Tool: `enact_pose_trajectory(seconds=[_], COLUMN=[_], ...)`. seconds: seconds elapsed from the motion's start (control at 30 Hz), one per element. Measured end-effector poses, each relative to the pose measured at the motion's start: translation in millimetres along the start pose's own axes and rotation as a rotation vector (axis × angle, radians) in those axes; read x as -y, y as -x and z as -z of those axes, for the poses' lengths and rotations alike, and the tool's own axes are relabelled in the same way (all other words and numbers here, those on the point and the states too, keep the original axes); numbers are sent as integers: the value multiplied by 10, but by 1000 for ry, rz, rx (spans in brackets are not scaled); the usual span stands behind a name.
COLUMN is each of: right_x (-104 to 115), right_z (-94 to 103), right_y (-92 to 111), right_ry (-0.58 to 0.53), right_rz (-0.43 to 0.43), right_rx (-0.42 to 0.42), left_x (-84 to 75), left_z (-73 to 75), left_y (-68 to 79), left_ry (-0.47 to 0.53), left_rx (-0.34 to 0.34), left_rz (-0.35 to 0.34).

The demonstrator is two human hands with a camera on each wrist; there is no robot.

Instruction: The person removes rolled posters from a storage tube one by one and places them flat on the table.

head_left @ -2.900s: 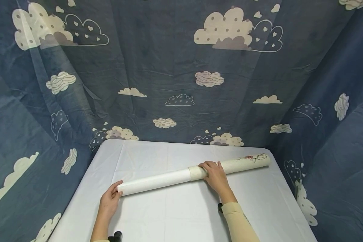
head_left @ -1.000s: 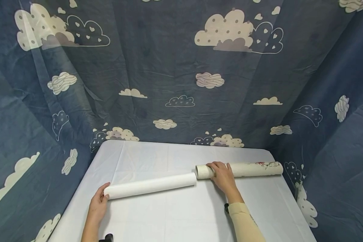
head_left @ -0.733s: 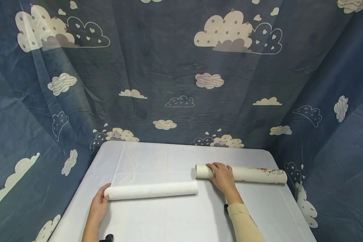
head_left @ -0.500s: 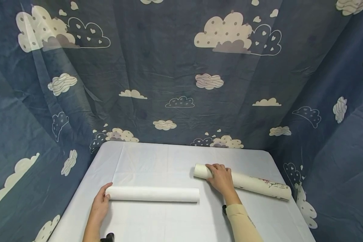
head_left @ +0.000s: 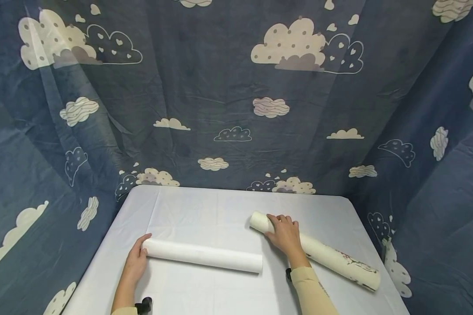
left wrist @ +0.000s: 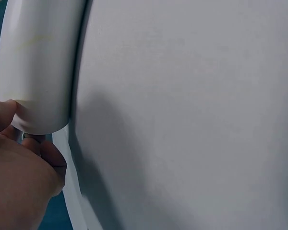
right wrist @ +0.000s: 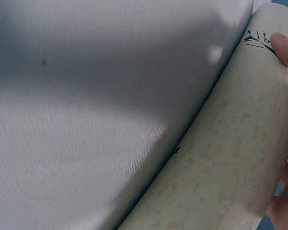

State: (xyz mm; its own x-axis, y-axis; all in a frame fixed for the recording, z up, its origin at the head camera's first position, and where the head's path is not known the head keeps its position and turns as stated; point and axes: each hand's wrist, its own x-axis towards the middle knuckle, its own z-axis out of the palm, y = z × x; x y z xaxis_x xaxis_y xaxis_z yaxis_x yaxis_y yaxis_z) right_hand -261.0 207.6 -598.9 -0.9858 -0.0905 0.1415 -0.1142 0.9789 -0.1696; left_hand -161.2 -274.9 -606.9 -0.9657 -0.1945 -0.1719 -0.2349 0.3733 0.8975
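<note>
I see the person's left hand [head_left: 135, 260] pinching the left end of a white roll [head_left: 202, 255], with its fingers bent, just wide enough for the roll to fit between them. From the left wrist I see one fingertip pressed on the roll's side and other fingers curled by its end. The white roll is at the left and middle of the white table [head_left: 185, 210], tipped a bit so its right end is nearer than its left. I can't tell if it is lifted a little. The right hand [head_left: 285, 236] grips a cream roll [head_left: 335, 258] close to its far left end, with its fingers curled over it. That roll is on the right of the table, slanting from far left to near right, with red and dark marks on it. I see a gap between the two rolls. A pale yellow sleeve [head_left: 315, 294] covers the right arm, and a black thing [head_left: 144, 305] sits by the left wrist. A dark blue curtain [head_left: 205, 87] with clouds hangs behind the table.
</note>
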Motion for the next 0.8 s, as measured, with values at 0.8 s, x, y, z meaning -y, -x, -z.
enact_pose_trajectory(seconds=[0.8], right_x=[33], right_z=[11], right_y=[-4], right_ry=[-24], right_rz=[-47], right_rx=[25], left_x=[-106], left_z=[-222], left_y=[-225], left_ry=[-7], left_rx=[24], left_rz=[-8])
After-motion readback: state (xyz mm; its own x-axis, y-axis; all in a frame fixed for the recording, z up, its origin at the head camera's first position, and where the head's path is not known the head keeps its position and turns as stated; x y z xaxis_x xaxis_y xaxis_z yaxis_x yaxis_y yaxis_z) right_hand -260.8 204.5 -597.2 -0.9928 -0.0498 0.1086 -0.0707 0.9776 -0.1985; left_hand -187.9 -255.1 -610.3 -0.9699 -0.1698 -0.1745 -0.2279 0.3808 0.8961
